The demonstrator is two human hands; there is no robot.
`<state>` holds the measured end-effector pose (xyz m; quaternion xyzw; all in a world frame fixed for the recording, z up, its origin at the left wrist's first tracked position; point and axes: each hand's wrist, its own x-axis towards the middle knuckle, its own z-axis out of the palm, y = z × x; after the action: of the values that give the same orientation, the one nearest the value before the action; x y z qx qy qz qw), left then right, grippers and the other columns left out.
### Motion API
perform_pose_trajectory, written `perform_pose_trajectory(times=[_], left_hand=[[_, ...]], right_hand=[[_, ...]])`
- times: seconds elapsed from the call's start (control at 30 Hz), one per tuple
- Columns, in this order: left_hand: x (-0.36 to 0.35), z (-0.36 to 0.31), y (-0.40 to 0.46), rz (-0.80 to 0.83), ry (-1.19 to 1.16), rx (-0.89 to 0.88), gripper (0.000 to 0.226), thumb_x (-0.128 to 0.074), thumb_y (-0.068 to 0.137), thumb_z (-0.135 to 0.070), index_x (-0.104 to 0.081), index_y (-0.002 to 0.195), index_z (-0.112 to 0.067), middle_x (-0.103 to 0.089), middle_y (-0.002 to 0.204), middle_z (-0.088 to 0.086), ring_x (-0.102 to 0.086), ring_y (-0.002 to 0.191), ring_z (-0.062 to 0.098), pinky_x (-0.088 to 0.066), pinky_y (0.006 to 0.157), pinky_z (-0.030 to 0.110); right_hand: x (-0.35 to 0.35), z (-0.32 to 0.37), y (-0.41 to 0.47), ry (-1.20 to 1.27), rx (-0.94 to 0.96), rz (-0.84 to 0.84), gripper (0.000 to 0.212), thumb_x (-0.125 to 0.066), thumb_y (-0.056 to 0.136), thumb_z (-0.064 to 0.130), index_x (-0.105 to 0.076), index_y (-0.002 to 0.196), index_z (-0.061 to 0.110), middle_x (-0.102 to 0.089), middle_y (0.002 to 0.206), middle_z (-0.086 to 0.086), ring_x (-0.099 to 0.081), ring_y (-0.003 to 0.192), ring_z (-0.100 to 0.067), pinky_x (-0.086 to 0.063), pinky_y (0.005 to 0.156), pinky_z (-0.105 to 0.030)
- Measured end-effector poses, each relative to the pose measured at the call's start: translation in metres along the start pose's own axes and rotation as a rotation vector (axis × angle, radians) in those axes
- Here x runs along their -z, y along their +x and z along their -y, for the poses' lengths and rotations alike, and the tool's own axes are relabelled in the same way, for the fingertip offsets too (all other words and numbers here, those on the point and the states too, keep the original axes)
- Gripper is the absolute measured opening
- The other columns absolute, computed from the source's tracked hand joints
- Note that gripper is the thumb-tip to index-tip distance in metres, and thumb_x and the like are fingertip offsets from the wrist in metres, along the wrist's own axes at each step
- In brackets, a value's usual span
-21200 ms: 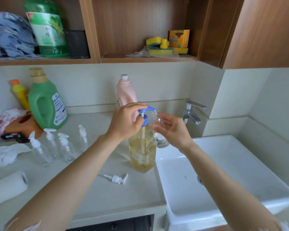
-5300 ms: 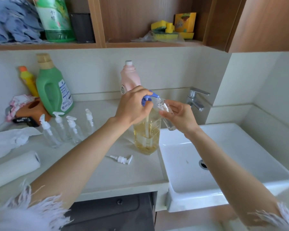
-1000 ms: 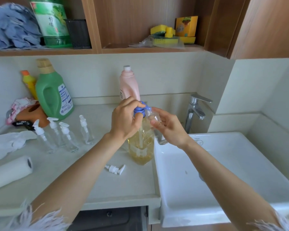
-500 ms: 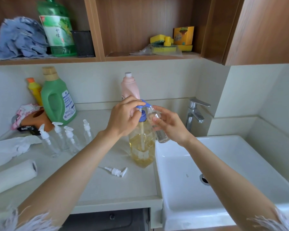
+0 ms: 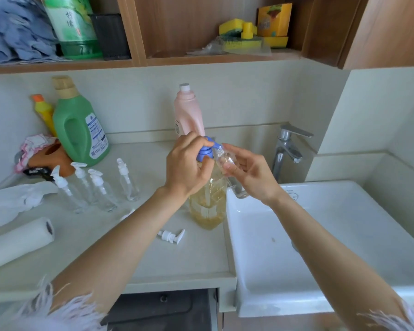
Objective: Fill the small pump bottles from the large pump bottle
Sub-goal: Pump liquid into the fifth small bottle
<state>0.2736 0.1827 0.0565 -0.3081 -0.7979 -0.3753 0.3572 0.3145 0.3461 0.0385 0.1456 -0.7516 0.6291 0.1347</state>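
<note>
A green jug [image 5: 79,130] and pink bottle [image 5: 189,113] stand by the wall. A paper roll [image 5: 17,244] lies on the counter [image 5: 189,259]. Sponges [image 5: 244,32] sit on the shelf [image 5: 225,59].

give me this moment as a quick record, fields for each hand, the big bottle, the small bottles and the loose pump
left hand: left hand presses the blue pump head of the large clear bottle of yellow liquid
right hand: right hand holds a small clear uncapped bottle, tilted, mouth at the blue spout
large bottle: upright on the pale counter, beside the white sink
other small bottles: four clear small bottles with white pumps, standing left of the large bottle
loose pump: white pump top lying on the counter
</note>
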Motion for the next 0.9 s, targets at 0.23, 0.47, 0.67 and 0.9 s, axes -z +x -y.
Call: perform_pose_trajectory(times=[0.23,0.47,0.67,0.9], left_hand=[[0.013,-0.009,0.012,0.029,0.015,0.001,0.035,-0.041,0.073,-0.025,-0.071,0.086,-0.013,-0.066,0.086,-0.001,-0.061,0.078,0.021,-0.046,0.068,0.029],[0.017,-0.011,0.022,-0.022,-0.015,-0.012,0.037,-0.040,0.077,-0.027,-0.073,0.080,-0.011,-0.067,0.081,0.000,-0.060,0.069,0.020,-0.039,0.060,0.023],[0.013,-0.010,0.026,-0.045,-0.036,0.011,0.036,-0.040,0.076,-0.027,-0.072,0.075,-0.011,-0.064,0.074,0.000,-0.049,0.058,0.015,-0.035,0.056,0.022],[0.002,-0.002,0.017,-0.046,0.017,0.007,0.030,-0.043,0.074,-0.024,-0.071,0.075,-0.013,-0.066,0.075,-0.002,-0.060,0.070,0.020,-0.046,0.059,0.031]], right_hand=[[-0.007,0.003,0.001,-0.095,-0.018,-0.169,0.041,-0.080,0.074,0.031,-0.065,0.111,0.040,-0.069,0.100,-0.023,-0.067,0.088,-0.037,-0.051,0.092,-0.051],[-0.014,0.015,0.002,-0.319,-0.069,-0.326,0.057,-0.087,0.064,0.036,-0.069,0.118,0.027,-0.074,0.098,0.007,-0.068,0.093,-0.006,-0.053,0.092,-0.034],[-0.021,0.026,0.003,-0.412,-0.105,-0.432,0.055,-0.089,0.060,0.039,-0.072,0.111,0.029,-0.074,0.097,0.009,-0.068,0.088,-0.004,-0.053,0.090,-0.033],[-0.023,0.023,0.001,-0.449,-0.168,-0.457,0.048,-0.088,0.060,0.040,-0.074,0.105,0.029,-0.074,0.097,0.013,-0.068,0.087,-0.005,-0.053,0.088,-0.034]])
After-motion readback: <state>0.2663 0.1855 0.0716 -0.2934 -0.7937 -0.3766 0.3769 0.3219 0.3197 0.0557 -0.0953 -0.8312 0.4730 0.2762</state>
